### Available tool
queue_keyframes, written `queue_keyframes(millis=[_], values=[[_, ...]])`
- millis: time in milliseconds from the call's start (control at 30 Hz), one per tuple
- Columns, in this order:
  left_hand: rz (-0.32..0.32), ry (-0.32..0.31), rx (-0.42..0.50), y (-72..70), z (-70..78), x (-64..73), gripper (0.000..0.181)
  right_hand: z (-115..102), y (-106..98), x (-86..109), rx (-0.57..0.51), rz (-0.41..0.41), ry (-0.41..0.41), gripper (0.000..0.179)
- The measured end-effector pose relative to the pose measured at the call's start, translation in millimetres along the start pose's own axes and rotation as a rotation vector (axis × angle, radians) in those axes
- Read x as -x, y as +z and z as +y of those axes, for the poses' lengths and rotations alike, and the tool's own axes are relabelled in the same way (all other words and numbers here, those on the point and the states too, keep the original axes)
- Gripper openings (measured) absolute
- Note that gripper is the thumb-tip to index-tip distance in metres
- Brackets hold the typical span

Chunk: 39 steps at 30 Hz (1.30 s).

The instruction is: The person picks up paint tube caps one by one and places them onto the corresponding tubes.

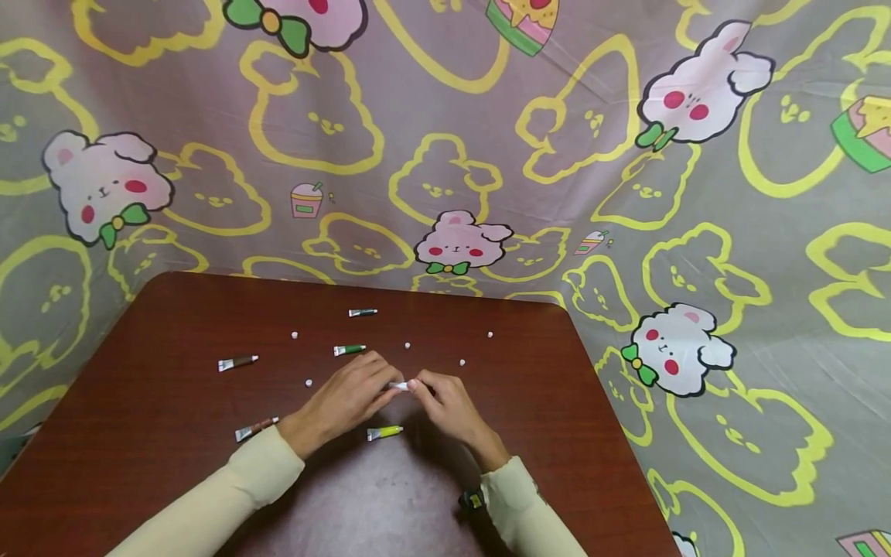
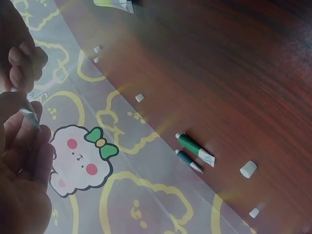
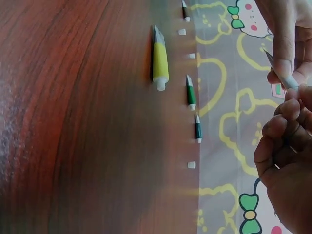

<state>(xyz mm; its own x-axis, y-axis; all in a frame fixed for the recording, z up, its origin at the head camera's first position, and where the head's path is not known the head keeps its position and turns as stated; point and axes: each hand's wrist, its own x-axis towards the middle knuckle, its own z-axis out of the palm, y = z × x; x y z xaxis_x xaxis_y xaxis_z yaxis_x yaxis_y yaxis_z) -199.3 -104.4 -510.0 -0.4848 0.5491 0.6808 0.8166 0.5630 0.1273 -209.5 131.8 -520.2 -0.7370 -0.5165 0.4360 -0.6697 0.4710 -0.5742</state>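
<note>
Above the table, my left hand pinches a small white paint tube between thumb and fingers. At the tube's other end, the fingertips of my right hand grip its tip; whether a cap is on there is hidden by the fingers. The right wrist view shows the tube slanting from the left hand to the right hand. Just below the hands lies a yellow paint tube. A green paint tube lies beyond the left hand.
A dark green tube lies farther back. On the left are a brown tube and a reddish-brown tube. Several small white caps are scattered around, including one cap near the left hand. A patterned curtain hangs behind the table.
</note>
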Motion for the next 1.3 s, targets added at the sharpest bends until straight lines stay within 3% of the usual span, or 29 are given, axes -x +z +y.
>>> queue_keyframes(millis=[333, 633, 900, 1300], values=[[-0.004, 0.011, -0.014, 2.1, 1.5, 0.3, 0.018, 0.9, 2.3, 3.2, -0.036, -0.007, 0.098, 0.037], [-0.007, -0.035, -0.049, 7.6, 0.6, 4.4, 0.019, 2.8, 1.5, 6.1, -0.024, 0.020, 0.195, 0.024], [-0.017, -0.072, -0.082, 11.3, -2.7, 7.5, 0.017, 7.9, -2.0, 11.5, -0.032, 0.014, 0.211, 0.008], [-0.082, -0.102, -0.095, 24.6, -8.6, 16.3, 0.017, 21.6, -10.7, 17.5, -0.019, 0.002, 0.208, 0.006]])
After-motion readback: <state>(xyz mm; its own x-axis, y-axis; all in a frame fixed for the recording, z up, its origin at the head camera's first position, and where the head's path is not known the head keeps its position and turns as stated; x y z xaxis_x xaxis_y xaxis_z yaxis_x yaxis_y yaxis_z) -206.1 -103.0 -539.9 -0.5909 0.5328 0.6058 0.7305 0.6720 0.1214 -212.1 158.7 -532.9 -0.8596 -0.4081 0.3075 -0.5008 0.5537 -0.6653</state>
